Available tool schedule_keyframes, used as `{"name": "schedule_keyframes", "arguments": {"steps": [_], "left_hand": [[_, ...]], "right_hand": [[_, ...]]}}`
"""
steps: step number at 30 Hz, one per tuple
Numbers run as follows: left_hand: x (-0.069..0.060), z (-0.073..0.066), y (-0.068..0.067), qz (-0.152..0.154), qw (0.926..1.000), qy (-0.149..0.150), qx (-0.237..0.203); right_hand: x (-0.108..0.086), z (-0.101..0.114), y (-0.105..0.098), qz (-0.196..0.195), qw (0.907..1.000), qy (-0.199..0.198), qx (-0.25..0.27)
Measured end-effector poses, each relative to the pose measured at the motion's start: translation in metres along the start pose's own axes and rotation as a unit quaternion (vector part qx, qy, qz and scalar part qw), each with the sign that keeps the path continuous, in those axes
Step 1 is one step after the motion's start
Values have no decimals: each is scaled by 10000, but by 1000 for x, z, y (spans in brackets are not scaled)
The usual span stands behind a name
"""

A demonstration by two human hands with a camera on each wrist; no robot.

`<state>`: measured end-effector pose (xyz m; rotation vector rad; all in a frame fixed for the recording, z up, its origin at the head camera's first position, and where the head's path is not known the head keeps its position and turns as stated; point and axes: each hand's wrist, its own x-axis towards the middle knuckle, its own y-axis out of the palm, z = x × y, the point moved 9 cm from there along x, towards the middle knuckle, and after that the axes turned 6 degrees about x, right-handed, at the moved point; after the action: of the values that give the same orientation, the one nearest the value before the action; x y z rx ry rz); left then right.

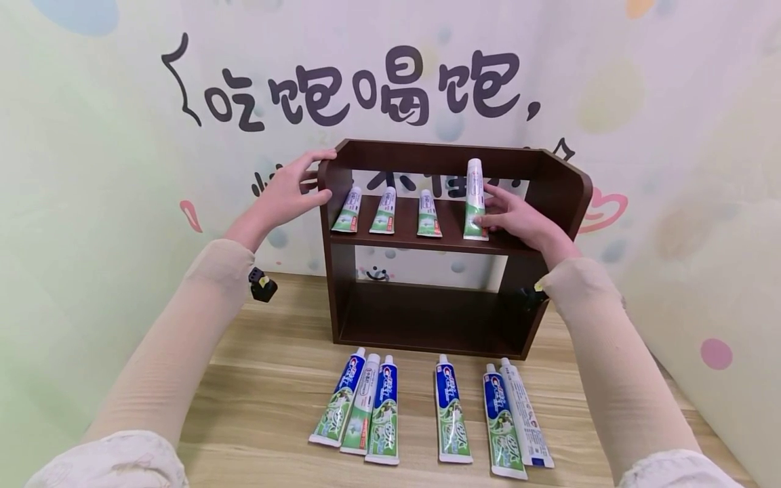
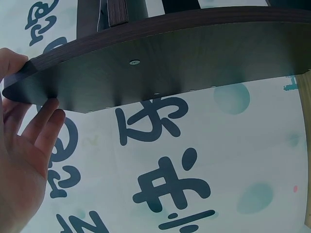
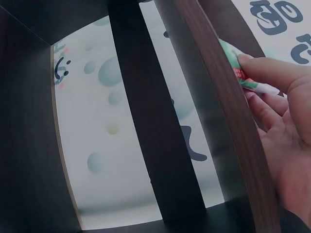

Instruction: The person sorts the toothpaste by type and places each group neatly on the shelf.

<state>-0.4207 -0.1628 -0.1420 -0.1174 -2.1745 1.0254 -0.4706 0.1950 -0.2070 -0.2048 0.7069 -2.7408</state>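
Observation:
My right hand (image 1: 518, 218) pinches a green-and-white toothpaste tube (image 1: 474, 203) at the right of the dark brown shelf's upper board. The tube leans with its cap up and its flat end near the board's front edge; the right wrist view shows thumb and fingers about that tube (image 3: 234, 60). My left hand (image 1: 289, 192) grips the upper front corner of the shelf's left side panel (image 2: 194, 58), thumb on one face and fingers on the other. Three similar tubes, a left one (image 1: 348, 211), a middle one (image 1: 384, 211) and a right one (image 1: 428, 214), lie spaced along the upper board.
On the wooden table (image 1: 262, 393) before the shelf (image 1: 421, 318) lie several tubes: blue-and-green ones (image 1: 453, 413), a green-and-white one (image 1: 361, 407) between two of them, and a white one (image 1: 527, 417) back side up. A wall with printed lettering (image 1: 403, 88) stands close behind.

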Motion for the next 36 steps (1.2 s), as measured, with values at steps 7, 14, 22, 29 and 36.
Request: {"name": "schedule_keyframes", "arguments": {"steps": [7,14,22,29,36], "left_hand": [[0,-2,0,-29,10000,34,13],[0,-2,0,-31,10000,36,-3],[-1,-1,0,-40,10000,41,-34],[-2,-1,-1,-46,9999,-45,-130],[-3,-4,-1,-31,9998,-65,-174]], "right_hand": [[-1,-5,-2,63,10000,-11,51],[-2,-6,0,210,9997,-7,-77],[-2,-7,2,238,9993,55,-284],[-3,-5,2,227,9979,38,-609],[-7,-2,3,245,9967,37,-769]]}}
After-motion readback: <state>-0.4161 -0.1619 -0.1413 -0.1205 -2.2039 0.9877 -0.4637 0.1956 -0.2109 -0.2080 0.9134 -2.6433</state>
